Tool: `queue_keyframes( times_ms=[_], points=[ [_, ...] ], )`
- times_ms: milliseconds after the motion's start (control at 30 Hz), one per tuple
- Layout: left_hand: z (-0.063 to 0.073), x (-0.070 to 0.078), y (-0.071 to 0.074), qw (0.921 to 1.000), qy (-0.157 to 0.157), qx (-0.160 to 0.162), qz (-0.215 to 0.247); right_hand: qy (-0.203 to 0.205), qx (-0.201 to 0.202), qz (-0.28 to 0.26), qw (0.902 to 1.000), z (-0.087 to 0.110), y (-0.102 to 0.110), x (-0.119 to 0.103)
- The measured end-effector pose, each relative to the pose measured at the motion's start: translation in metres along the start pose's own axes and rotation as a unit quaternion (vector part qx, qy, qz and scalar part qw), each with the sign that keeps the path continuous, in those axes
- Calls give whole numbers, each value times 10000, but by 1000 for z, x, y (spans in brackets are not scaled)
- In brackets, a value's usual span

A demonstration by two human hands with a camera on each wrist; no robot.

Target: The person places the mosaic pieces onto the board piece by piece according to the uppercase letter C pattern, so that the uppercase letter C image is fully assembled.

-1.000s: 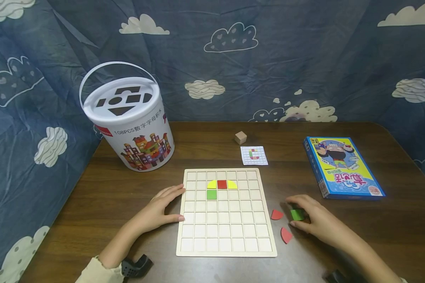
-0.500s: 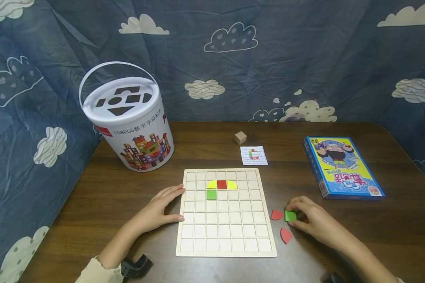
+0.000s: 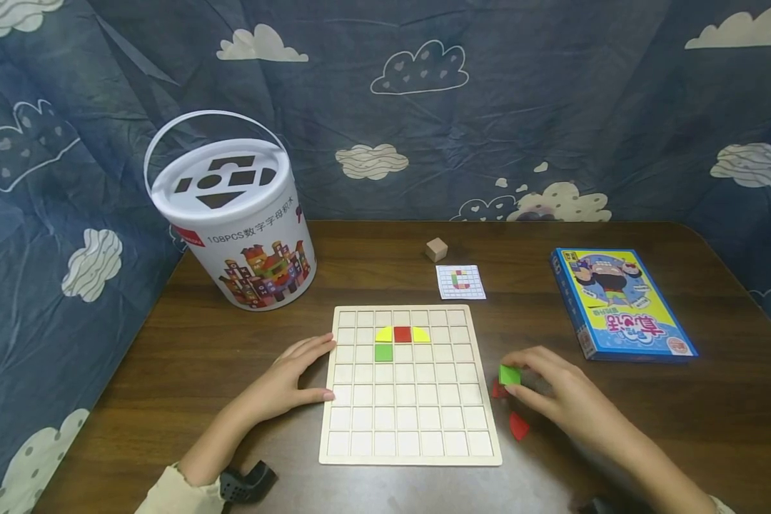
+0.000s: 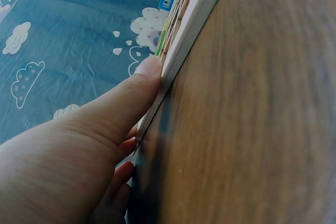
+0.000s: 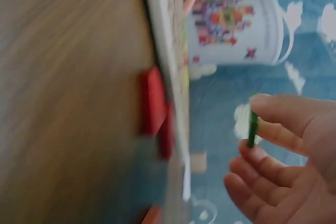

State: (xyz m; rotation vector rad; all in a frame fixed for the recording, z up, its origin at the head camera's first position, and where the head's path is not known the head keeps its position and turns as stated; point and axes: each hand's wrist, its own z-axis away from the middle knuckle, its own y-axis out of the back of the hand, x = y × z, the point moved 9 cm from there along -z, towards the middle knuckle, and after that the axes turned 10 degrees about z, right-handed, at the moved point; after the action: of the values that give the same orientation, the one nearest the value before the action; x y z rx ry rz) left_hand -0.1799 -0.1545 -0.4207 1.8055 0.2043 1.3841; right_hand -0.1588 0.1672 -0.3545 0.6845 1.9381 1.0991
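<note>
My right hand pinches a green square tile between thumb and fingertips, raised over the table just right of the board. In the right wrist view the green tile is seen edge-on. Under and near that hand lie two red quarter-round tiles, one partly covered by the fingers. My left hand rests at the left edge of the wooden grid board, thumb and fingertips touching its rim. On the board a red square sits between two yellow quarter-rounds; a green square lies below the left one.
Behind the board lies a small pattern card, with a plain wooden cube beyond it. A white lidded bucket stands at the back left. At the right is a blue and yellow box.
My right hand has lifted the green tile off the table and carried it left toward the board, over one red tile. The left hand has stayed in place.
</note>
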Motion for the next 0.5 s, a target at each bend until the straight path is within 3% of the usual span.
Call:
queue_keyframes(
  times_ms=[267,500],
  points=[
    [0,-1,0,10000,49,-3,-28,361,145,-547,9977,-23,0,-50],
    [0,-1,0,10000,49,-15,-22,1222,331,-1015,9867,-38,-27,-91]
  ],
)
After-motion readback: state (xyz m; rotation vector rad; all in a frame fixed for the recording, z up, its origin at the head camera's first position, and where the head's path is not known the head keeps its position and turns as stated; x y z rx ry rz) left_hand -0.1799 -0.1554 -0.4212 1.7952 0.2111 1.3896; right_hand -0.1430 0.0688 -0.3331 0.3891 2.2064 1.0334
